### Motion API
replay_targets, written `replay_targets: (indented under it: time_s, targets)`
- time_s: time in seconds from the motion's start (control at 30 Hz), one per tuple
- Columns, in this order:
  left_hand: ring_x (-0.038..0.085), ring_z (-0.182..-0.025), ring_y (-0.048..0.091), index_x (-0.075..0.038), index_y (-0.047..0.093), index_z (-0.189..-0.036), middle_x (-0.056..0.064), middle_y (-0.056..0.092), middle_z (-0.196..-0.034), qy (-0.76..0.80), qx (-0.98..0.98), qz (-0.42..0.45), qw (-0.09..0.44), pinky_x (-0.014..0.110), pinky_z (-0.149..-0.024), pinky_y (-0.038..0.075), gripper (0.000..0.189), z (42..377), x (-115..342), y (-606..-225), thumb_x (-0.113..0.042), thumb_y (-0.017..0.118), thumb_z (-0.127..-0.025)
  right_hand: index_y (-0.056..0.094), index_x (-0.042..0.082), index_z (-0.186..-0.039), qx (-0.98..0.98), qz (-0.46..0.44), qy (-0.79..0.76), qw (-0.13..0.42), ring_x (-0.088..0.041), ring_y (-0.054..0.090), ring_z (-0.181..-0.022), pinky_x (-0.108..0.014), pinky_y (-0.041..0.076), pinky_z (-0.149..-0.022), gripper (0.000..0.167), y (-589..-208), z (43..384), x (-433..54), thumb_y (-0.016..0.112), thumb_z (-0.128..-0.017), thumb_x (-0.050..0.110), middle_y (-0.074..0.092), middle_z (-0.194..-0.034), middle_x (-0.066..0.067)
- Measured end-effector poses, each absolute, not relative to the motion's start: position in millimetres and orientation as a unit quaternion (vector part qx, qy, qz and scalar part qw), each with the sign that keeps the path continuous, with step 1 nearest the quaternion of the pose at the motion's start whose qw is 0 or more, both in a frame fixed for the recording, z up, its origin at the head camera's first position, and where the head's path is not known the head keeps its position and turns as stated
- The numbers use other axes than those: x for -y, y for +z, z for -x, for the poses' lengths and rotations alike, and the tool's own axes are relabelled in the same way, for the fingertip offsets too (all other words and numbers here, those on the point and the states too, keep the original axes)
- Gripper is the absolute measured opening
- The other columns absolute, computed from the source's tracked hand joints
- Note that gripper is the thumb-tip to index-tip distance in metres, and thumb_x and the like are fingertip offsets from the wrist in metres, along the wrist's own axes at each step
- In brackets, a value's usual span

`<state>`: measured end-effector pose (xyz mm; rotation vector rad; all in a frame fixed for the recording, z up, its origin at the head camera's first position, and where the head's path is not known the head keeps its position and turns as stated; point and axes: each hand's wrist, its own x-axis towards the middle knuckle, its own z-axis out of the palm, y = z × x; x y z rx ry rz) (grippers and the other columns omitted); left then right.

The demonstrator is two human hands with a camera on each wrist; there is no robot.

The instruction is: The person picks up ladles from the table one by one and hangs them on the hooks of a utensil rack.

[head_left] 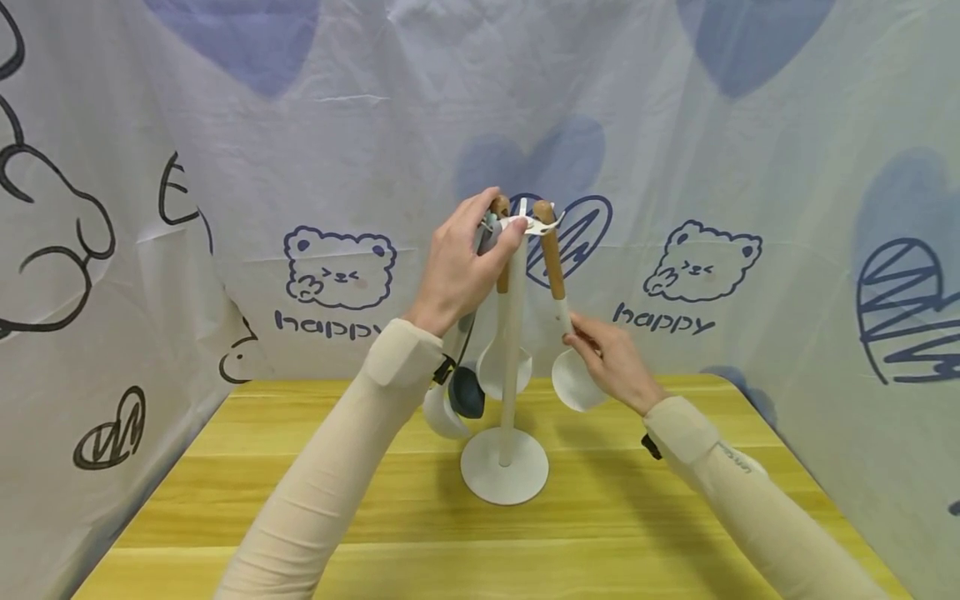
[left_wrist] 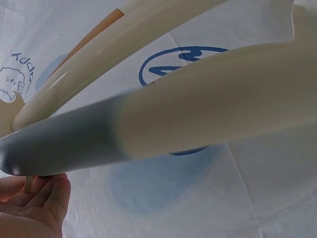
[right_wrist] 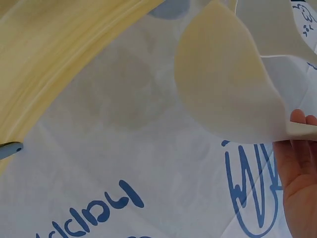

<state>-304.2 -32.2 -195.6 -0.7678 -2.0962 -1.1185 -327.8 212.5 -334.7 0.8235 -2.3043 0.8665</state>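
Note:
A white utensil stand with a round base rises from the table. At its hooked top, my left hand grips the hook ring between thumb and fingers. A grey-and-cream handle hangs right by these fingers in the left wrist view. To the right, my right hand pinches the lower handle of a white ladle with a wooden upper handle, whose top end is at a hook. In the right wrist view the ladle's bowl extends from the fingers.
More utensils hang on the stand: a white spoon-like one behind the pole, a dark-headed one and a white ladle-like one on the left. The wood-grain table lies below. A printed cloth hangs close behind and at both sides.

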Motion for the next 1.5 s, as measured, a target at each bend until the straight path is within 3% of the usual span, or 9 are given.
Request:
replay_targets:
  time_s: [0.4, 0.77, 1.5]
  targets:
    - [0.025, -0.127, 0.053, -0.009, 0.042, -0.148, 0.010, 0.049, -0.147, -0.423, 0.800, 0.294, 0.308, 0.037, -0.102, 0.050, 0.061, 305, 31, -197, -0.043, 0.051, -0.098, 0.055, 0.008, -0.134, 0.869, -0.306, 0.320, 0.218, -0.030, 0.069, -0.101, -0.042, 0.058, -0.089, 0.036, -341, 323, -210, 0.058, -0.098, 0.007, 0.070, -0.112, -0.015]
    - [0.023, -0.130, 0.051, -0.011, 0.043, -0.148, 0.007, 0.046, -0.150, -0.436, 0.792, 0.296, 0.308, 0.036, -0.104, 0.048, 0.060, 307, 29, -198, -0.044, 0.050, -0.098, 0.055, 0.002, -0.133, 0.869, -0.312, 0.314, 0.221, -0.030, 0.068, -0.101, -0.042, 0.058, -0.088, 0.037, -345, 322, -210, 0.060, -0.097, 0.007, 0.069, -0.112, -0.017]
    - [0.020, -0.134, 0.046, -0.013, 0.041, -0.148, 0.006, 0.045, -0.150, -0.451, 0.780, 0.297, 0.317, 0.035, -0.109, 0.044, 0.059, 302, 29, -204, -0.044, 0.045, -0.099, 0.059, 0.005, -0.131, 0.871, -0.305, 0.319, 0.215, -0.027, 0.068, -0.101, -0.041, 0.059, -0.086, 0.033, -351, 322, -212, 0.059, -0.097, 0.008, 0.070, -0.112, -0.014]
